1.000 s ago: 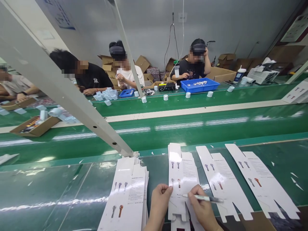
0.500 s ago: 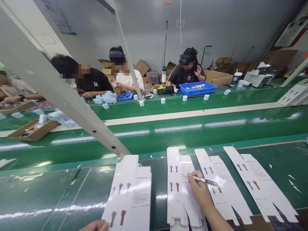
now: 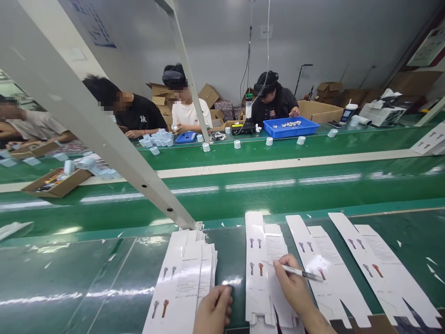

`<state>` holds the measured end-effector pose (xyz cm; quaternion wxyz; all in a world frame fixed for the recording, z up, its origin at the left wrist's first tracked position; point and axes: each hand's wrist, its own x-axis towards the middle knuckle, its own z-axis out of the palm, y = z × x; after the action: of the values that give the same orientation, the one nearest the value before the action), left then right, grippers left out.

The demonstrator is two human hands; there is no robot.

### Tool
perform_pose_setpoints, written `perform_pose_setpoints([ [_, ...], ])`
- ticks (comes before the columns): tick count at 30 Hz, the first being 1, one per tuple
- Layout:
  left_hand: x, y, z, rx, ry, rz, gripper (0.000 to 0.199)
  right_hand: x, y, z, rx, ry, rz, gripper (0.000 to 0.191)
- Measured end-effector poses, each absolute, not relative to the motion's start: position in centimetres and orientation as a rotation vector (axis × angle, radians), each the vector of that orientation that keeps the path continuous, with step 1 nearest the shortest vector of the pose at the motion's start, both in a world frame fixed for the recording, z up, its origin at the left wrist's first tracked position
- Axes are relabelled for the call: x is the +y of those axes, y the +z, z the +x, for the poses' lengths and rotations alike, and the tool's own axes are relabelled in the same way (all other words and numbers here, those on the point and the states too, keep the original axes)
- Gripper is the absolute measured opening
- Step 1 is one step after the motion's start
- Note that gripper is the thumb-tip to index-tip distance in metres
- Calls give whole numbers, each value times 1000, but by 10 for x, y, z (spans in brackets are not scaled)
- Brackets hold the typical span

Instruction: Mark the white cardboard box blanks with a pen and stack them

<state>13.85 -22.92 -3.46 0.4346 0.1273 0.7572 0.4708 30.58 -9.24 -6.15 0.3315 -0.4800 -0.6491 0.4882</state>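
Flat white printed cartons lie on the green bench in four groups. My left hand point(image 3: 214, 310) is at the right edge of the left carton stack point(image 3: 174, 278), fingers curled together; what they hold, if anything, is hidden. Between thumb and fingers of my right hand point(image 3: 294, 285) is a slim white and dark pen-like tool point(image 3: 304, 273), its thin tip pointing left over the second carton stack point(image 3: 255, 287). Right of that hand lie a third carton point(image 3: 323, 250) and a fourth carton point(image 3: 378, 260), both slanted.
A grey metal post point(image 3: 139, 178) slants across the left side. Beyond the bench runs a green conveyor point(image 3: 264, 195). White cups point(image 3: 269, 141), a blue tray point(image 3: 291, 127) and an open cardboard box point(image 3: 57, 183) stand across it. Several people sit on the far side.
My left hand has moved right and up, from the left stack's lower left to its right edge. The top carton there has shifted. My right hand still holds the tool; the whole view has shifted slightly.
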Motion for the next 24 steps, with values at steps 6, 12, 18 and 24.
perform_pose_setpoints([
  [6,-192,-65,157,1832,1115,225,28,-133,-80,314,-1854,1396,-1174,32],
  [12,-189,-71,161,1837,1089,298,25,-128,-92,314,-1919,1414,-1135,30],
  [18,-179,-60,164,1857,1064,401,33,-121,-83,318,-1220,1578,-1153,37],
  [24,-194,-23,145,1871,1068,532,47,-105,-68,319,-1060,1532,-1220,42],
])
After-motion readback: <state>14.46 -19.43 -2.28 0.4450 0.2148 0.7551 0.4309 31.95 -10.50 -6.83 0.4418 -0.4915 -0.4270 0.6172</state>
